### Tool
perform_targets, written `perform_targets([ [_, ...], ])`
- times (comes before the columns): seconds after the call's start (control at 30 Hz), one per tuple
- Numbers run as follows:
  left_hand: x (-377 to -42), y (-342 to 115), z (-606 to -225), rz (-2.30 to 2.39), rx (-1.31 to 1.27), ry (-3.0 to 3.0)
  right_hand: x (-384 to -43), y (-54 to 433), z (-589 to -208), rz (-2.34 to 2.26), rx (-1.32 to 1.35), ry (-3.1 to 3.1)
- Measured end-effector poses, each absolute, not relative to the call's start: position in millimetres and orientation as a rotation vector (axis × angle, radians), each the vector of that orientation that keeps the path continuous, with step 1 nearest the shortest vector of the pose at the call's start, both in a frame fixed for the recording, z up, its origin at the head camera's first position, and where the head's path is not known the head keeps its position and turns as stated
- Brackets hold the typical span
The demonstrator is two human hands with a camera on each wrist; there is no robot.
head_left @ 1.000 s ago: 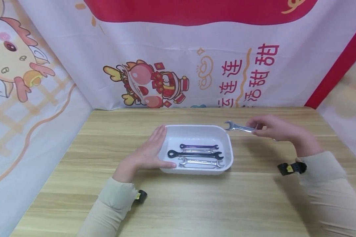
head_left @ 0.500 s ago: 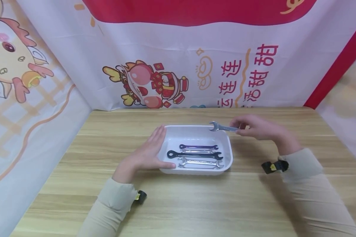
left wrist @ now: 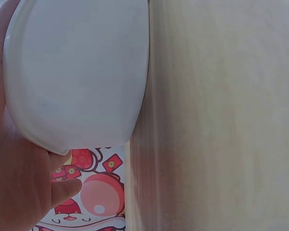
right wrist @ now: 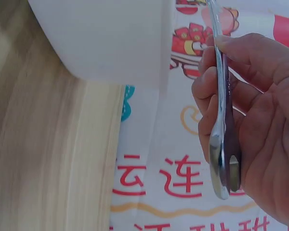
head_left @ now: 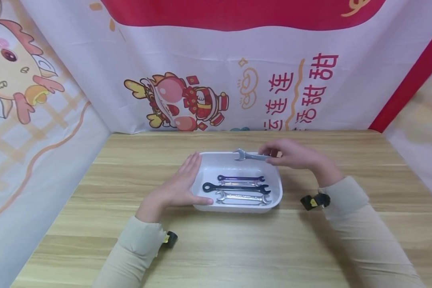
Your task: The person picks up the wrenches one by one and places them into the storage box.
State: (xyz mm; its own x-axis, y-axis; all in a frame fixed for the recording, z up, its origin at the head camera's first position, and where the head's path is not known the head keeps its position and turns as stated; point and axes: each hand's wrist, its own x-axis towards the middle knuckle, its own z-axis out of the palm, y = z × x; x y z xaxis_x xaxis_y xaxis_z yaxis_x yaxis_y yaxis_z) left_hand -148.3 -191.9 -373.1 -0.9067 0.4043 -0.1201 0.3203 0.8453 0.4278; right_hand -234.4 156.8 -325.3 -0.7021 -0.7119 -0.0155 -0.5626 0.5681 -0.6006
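My right hand (head_left: 289, 153) pinches a silver open-end wrench (head_left: 253, 156) between thumb and fingers, holding it over the back right part of a white tray (head_left: 219, 161). In the right wrist view the wrench (right wrist: 222, 110) is seen edge-on across the fingers, with its lower end past the palm. My left hand (head_left: 181, 185) rests against the tray's left end, fingers extended along the side and thumb over the front rim. On the tray floor lie a purple wrench (head_left: 241, 179), a black ratchet wrench (head_left: 237, 188) and silver wrenches (head_left: 243, 197), roughly parallel.
The tray stands on a wood-grain table (head_left: 230, 248). Behind it hangs a white printed cloth (head_left: 209, 52) with red shapes and cartoon figures, meeting the table's back edge. More printed cloth (head_left: 25, 160) borders the left side.
My right hand has moved left, carrying the silver wrench from beside the tray's right end to above its back part. The left hand and the tray have stayed put.
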Motion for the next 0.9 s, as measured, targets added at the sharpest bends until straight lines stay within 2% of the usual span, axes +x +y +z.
perform_targets([
  [0.4, -151, -195, -375, 0.595, 0.554, 2.804, -230, 128, -334, -0.868, -1.078, 2.515],
  [0.9, -150, -195, -376, 0.583, 0.552, 2.803, -229, 102, -353, -0.905, -1.240, 2.466],
])
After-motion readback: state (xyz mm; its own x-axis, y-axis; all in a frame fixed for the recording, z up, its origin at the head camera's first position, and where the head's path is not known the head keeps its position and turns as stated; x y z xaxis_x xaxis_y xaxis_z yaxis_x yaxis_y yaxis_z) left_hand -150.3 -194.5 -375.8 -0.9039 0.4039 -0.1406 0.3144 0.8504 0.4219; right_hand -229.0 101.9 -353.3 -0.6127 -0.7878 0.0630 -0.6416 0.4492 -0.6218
